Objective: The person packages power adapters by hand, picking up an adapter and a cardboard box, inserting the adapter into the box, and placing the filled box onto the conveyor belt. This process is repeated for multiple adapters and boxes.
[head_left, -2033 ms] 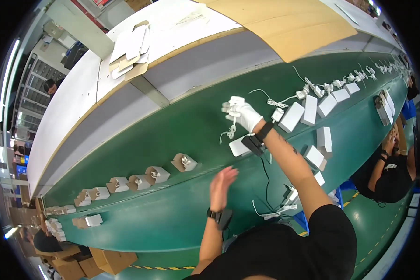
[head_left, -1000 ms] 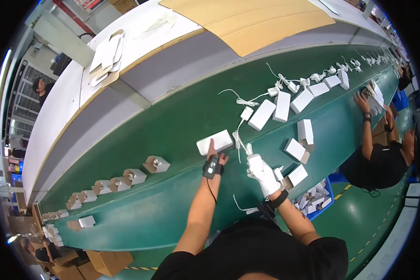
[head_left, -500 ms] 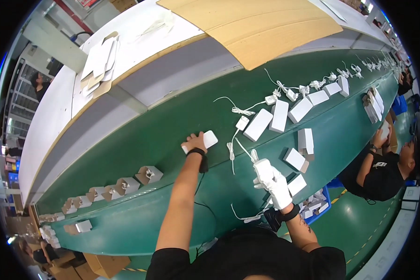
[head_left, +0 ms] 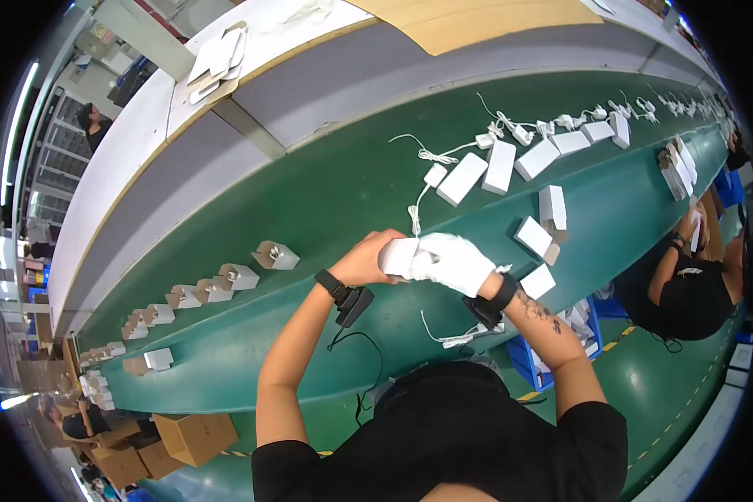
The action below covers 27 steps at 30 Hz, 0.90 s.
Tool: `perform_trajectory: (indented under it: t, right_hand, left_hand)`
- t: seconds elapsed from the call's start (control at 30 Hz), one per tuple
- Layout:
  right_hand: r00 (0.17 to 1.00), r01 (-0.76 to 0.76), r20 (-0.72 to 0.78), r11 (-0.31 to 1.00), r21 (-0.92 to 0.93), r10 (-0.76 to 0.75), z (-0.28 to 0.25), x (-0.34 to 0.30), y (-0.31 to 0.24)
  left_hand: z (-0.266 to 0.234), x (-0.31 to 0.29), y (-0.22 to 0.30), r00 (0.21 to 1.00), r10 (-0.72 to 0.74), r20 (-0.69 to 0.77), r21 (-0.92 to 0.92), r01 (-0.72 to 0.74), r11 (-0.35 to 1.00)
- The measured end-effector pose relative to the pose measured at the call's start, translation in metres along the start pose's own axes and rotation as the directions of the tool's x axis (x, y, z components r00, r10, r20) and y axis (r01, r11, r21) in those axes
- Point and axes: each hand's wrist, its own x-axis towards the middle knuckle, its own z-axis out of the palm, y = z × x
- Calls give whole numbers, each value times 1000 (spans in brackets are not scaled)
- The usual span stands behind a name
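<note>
My bare left hand (head_left: 368, 259) is closed around a small white box (head_left: 399, 256), held up over the green belt. From the other side my right hand (head_left: 456, 263), in a white glove, presses up to the box with its fingers curled. Whatever sits inside those gloved fingers is hidden against the white. Just beyond the box lies a white power adapter (head_left: 435, 175) with its cable bundled. Nearer to me, beside my right wrist, another bundled white cable (head_left: 460, 340) rests at the belt's near edge.
Several closed white boxes (head_left: 462, 179) and adapters line the belt at right. Open boxes (head_left: 275, 255) stand in a row at left. A blue bin (head_left: 523, 361) holds white cartons by my right arm. A co-worker (head_left: 686, 293) sits at far right.
The box in my left hand has been raised off the belt. My right hand, which held a power adapter with its cable, has moved left to meet the box; the adapter is now hidden.
</note>
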Motion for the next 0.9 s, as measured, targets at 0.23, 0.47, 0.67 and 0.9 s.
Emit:
perform_trajectory:
  t: [0.23,0.47,0.67,0.9]
  right_hand:
    - [849,320,479,939,-127,-225,-27,26,3]
    - [928,334,323,795,-506,-184,3,17,11]
    - [917,382,101,773,-507,-387,14,18,24]
    - [928,358,285,783,-509,-239,46,56,49]
  left_hand:
    - [20,-18,3,991,-109,-74,-359,76,930]
    - [44,-22,-13,990,-103,-94,-231,79,970]
    - [57,-21,-16,970,-126,-207,-393,35,919]
    - [73,-30,-71,934,-165,-317,-460,1,888]
